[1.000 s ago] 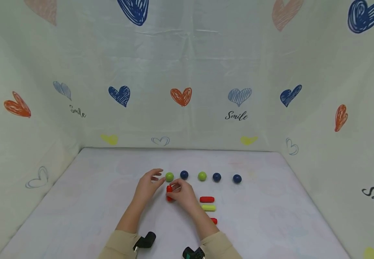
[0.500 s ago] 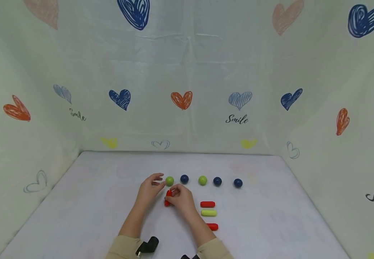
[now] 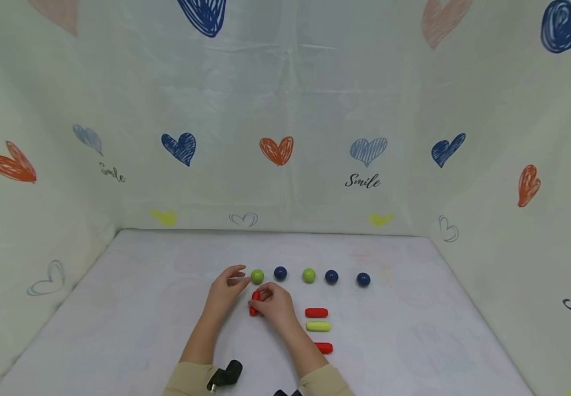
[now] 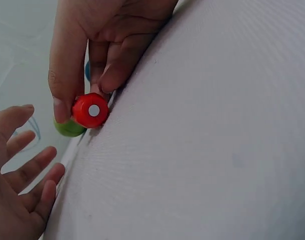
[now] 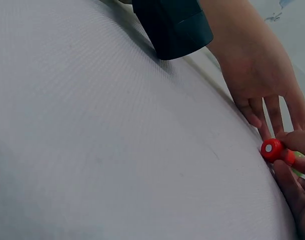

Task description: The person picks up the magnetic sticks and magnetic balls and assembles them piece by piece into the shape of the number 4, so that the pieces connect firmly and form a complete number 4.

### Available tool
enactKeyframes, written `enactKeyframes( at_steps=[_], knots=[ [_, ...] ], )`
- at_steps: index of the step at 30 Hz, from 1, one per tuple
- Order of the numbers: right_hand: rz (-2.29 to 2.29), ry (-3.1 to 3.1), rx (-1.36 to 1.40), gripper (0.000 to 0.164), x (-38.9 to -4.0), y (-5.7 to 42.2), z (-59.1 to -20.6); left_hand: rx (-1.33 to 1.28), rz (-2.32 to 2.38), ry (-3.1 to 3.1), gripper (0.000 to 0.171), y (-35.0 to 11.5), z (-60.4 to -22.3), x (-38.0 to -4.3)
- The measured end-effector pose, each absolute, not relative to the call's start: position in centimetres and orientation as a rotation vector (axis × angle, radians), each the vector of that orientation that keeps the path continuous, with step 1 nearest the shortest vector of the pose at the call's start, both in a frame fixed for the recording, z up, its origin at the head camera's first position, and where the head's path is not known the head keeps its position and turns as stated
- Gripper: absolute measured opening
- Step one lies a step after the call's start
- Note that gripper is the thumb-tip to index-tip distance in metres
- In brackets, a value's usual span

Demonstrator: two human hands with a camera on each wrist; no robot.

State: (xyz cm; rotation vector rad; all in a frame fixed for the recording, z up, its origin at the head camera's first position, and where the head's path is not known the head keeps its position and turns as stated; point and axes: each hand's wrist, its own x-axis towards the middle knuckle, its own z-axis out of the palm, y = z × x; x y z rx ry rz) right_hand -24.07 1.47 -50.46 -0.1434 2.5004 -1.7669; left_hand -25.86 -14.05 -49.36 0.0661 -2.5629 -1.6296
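Observation:
My right hand (image 3: 277, 305) pinches a short red rod (image 3: 255, 303) between thumb and fingers, and the rod points away from me along the white tabletop. A white dot marks the near end of the red rod (image 4: 91, 111) in the left wrist view. My left hand (image 3: 227, 289) has its fingers spread loosely, with the fingertips right beside the leftmost green ball (image 3: 257, 276). Nothing is held in the left hand (image 4: 25, 180). Just beyond the right hand's fingers is a blue ball (image 3: 280, 273).
Farther right in the same row lie a green ball (image 3: 308, 275), a blue ball (image 3: 331, 276) and another blue ball (image 3: 363, 280). Right of my right forearm are a red rod (image 3: 316, 313), a yellow rod (image 3: 317, 326) and a second red rod (image 3: 323, 348), partly covered by the arm.
The red rod in my right hand has shifted slightly left and turned a little, its near end swinging left. The left hand stays beside the green ball; the head view has tilted slightly.

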Motion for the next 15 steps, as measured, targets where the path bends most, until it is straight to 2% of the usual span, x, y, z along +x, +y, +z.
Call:
enactKeyframes(
  at_steps=[10, 15],
  knots=[
    [-1.757, 2.526, -0.148, 0.022, -24.14, 1.28, -50.59, 0.082, -1.616, -2.574, 0.044, -14.06, -50.07, -26.06],
    [-1.79, 2.472, -0.108, 0.027, -24.15, 1.35, -50.59, 0.074, -1.596, -2.586, 0.043, -14.0, -50.1, -26.37]
  ],
)
